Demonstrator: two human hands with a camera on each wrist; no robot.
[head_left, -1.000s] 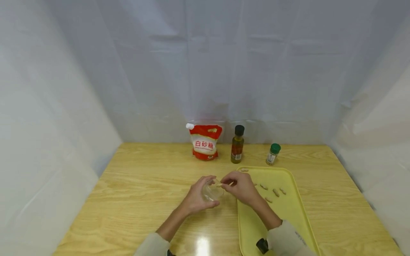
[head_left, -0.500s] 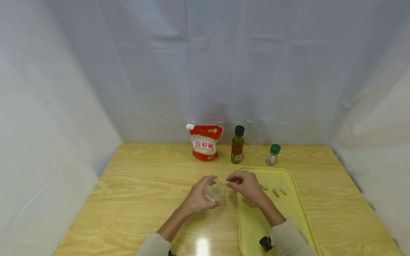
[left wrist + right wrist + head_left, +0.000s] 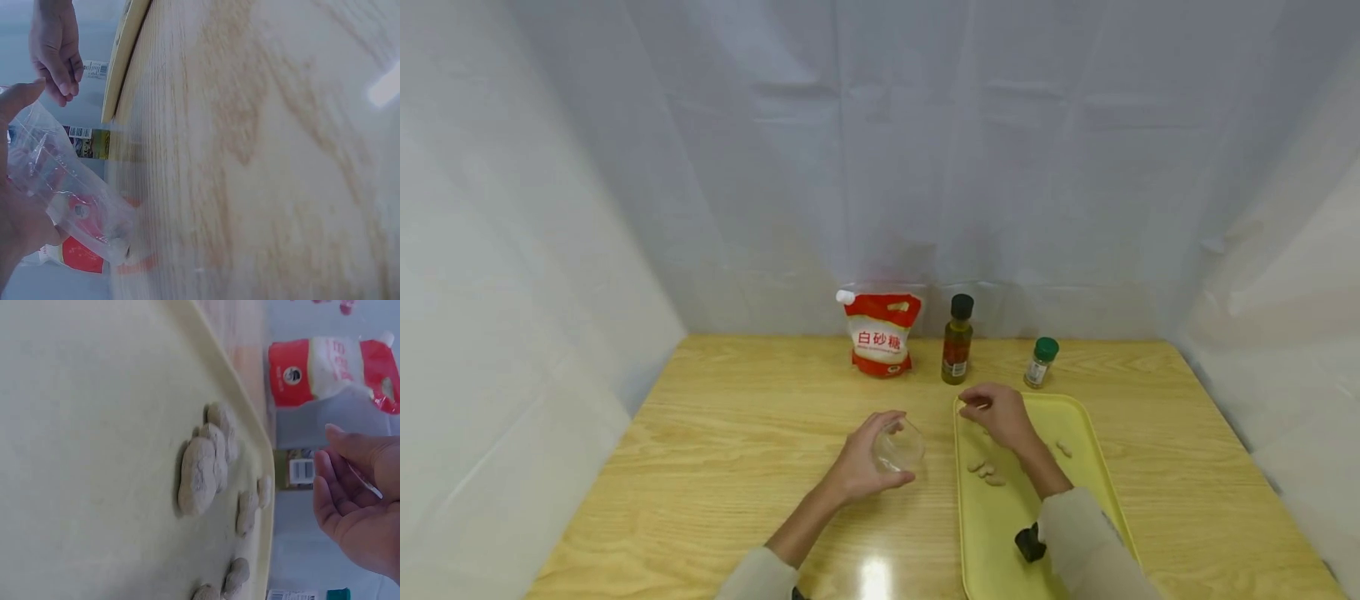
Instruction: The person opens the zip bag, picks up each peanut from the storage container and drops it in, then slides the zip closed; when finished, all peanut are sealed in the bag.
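Note:
My left hand [image 3: 859, 463] grips a clear cup [image 3: 898, 448] above the table, tilted with its mouth toward the right. The left wrist view shows the cup [image 3: 94, 194] from the side, a pale shape low inside it. Over the far left corner of the yellow tray [image 3: 1000, 533] hangs my right hand [image 3: 1006, 418], fingers loosely bent, with nothing seen held in them. Three unshelled peanuts [image 3: 995, 481] lie close together below that hand. More peanuts [image 3: 247, 512] are spread toward the tray's far rim in the right wrist view; the hand hides some of them in the head view.
Along the back of the table stand a red and white sugar pouch [image 3: 882, 337], a dark-capped bottle [image 3: 957, 342] and a small green-capped jar [image 3: 1040, 364]. Behind them hangs a pale sheet [image 3: 880, 167], which also encloses both sides.
My right hand, which pinched a peanut at the cup's mouth, has moved right and away over the tray, the peanut no longer in its fingers. My left hand and the cup have barely moved.

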